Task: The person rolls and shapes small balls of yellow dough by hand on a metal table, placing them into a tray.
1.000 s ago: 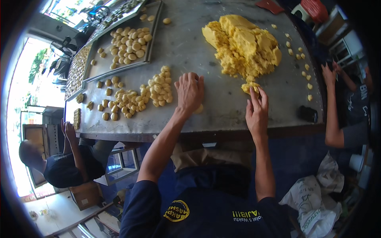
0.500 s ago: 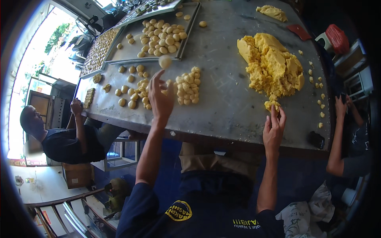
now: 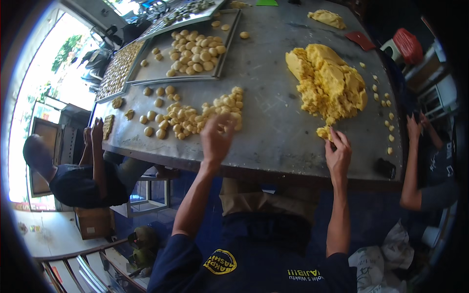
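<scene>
My left hand (image 3: 216,139) reaches over the near side of a cluster of small pale dough pieces (image 3: 228,101). Motion blurs its fingers, so whether they hold a piece is unclear. Beside it, to the left, lies a looser heap of dough pieces (image 3: 183,119), with rounder balls (image 3: 159,134) further left. At the near end of a large crumbly yellow mass (image 3: 337,80), my right hand (image 3: 338,154) has its fingertips closed on a small yellow lump (image 3: 324,132). The mass looks like soft paste or dough.
A metal tray (image 3: 146,73) at the back left bears many dough balls. Small bits (image 3: 389,128) dot the right edge, near a black object (image 3: 386,168). A red scraper-like piece (image 3: 360,40) lies behind. One person (image 3: 80,180) works at left; another person's arm (image 3: 413,161) shows at right.
A pale ball that was in the air above my left hand is no longer there. My left hand has come down and right, to the dough pieces. My right hand has drawn slightly nearer with the lump.
</scene>
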Demonstrator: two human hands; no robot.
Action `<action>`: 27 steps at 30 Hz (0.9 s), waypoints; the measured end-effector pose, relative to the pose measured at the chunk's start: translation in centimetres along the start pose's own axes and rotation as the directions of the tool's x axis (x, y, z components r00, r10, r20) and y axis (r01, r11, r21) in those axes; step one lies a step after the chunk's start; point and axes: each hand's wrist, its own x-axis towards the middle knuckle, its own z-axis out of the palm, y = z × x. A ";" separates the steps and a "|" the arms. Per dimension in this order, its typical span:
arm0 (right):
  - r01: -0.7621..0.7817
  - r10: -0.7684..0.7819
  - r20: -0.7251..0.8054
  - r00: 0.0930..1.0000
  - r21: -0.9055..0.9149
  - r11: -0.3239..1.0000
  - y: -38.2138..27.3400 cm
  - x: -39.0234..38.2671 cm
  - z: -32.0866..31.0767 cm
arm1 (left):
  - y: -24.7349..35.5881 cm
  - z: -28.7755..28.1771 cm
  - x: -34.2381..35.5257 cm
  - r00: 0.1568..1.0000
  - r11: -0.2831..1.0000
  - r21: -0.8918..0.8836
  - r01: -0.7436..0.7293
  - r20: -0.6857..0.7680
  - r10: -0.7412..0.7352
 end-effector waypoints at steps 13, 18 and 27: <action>0.057 -0.044 0.062 0.997 -0.229 0.972 0.0 1.9 -0.6 | 2.5 10.7 3.0 0.773 0.770 0.176 -0.613 0.335 0.539; 0.007 0.003 0.085 0.996 -0.112 0.994 0.2 -0.6 -0.8 | 0.7 11.9 4.1 0.808 0.793 0.245 -0.558 0.379 0.452; -0.034 0.036 -0.017 0.999 0.066 0.997 0.7 0.6 -0.5 | 1.5 11.9 5.0 0.801 0.807 0.195 -0.557 0.382 0.461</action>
